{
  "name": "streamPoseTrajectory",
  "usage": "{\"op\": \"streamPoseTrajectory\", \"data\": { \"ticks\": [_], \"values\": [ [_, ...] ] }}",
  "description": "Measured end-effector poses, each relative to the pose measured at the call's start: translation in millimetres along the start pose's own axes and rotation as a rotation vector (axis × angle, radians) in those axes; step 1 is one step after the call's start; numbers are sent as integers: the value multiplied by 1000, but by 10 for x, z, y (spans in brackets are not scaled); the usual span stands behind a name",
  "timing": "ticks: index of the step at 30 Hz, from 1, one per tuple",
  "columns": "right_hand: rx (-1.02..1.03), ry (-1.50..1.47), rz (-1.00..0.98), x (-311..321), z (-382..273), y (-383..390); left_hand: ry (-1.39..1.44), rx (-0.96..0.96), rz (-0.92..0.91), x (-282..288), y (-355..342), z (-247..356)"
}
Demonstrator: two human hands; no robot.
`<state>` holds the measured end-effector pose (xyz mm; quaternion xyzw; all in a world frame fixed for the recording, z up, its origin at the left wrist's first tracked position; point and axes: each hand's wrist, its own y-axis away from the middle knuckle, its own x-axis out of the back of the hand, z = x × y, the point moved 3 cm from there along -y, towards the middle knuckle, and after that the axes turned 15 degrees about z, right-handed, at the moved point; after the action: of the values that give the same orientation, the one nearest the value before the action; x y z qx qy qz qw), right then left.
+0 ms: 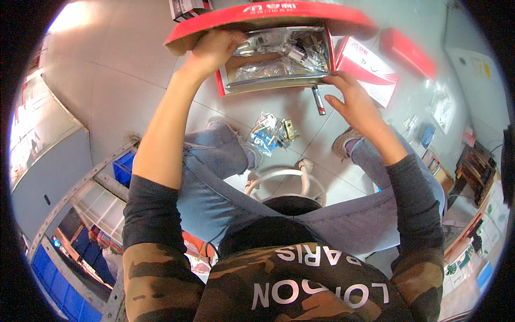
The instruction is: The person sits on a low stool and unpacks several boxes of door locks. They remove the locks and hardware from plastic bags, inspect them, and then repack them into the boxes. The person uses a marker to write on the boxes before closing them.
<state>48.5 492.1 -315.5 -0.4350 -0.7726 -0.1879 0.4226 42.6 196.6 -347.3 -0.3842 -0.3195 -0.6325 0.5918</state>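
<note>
Camouflage sleeves and blue jeans fill the lower part of the view, the person sitting on a white stool [284, 180] with knees apart over a grey tiled floor [123, 80]. From there both forearms reach up to an open red box [276, 59] lying on the floor ahead. Its left hand [214, 48] rests at the box's upper left corner, fingers curled loosely over the raised red lid [268, 15], which tilts up and back above the tray. Its right hand [351, 96] sits at the box's lower right corner, fingers spread and slightly bent, fingertips touching the rim; it pinches nothing. Inside the box lie shiny metal lock parts [284, 51] wrapped in clear plastic. Just below the box's front edge, a slim metal bar [318, 100] lies on the tiles, near the right hand. Closer to the knees sits a small plastic bag of hardware [268, 131] with a brass piece beside it. Right of the box rests another red and white box [370, 67].
</note>
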Motion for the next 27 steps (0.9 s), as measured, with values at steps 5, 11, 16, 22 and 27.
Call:
{"op": "streamPoseTrajectory", "data": {
  "ticks": [5, 11, 16, 22, 27],
  "values": [
    [-7, -43, -6, 1, 38, -30, -31, -25, 56, -50, 22, 63],
    [-27, -36, -35, 4, 26, -10, 42, 15, -25, -150, 35, 61],
    [-26, -37, -48, 8, 12, -33, -240, -45, 20, -275, 134, 281],
    [-12, -61, -56, -20, 27, -42, -308, -172, 92, -311, 219, 341],
    [-2, -43, -49, -66, -3, -124, -220, -95, 43, -161, 89, 426]
  ]
}}
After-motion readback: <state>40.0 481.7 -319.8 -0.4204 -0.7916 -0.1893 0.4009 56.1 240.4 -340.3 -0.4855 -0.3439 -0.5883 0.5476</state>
